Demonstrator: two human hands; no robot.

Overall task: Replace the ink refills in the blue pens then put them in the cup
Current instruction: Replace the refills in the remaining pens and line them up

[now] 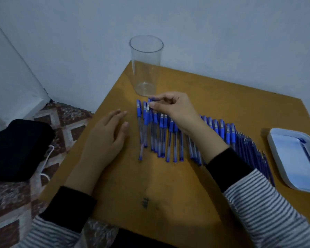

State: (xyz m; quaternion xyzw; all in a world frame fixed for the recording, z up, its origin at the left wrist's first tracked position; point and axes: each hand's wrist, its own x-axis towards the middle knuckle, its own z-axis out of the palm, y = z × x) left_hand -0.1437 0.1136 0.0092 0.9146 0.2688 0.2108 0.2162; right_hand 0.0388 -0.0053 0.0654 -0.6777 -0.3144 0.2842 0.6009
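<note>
On the head camera, my right hand (172,108) pinches the cap end of one blue capped plastic pen (147,119) just in front of the empty tall clear plastic cup (146,65), likely to draw it out. My left hand (106,133) lies flat and relaxed on the brown wooden surface (150,185), nearer me than the cup, free to take the barrel.

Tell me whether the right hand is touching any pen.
Touching. The head view shows the right hand with its fingers pinching the cap end of one blue pen, just in front of the cup.
</note>
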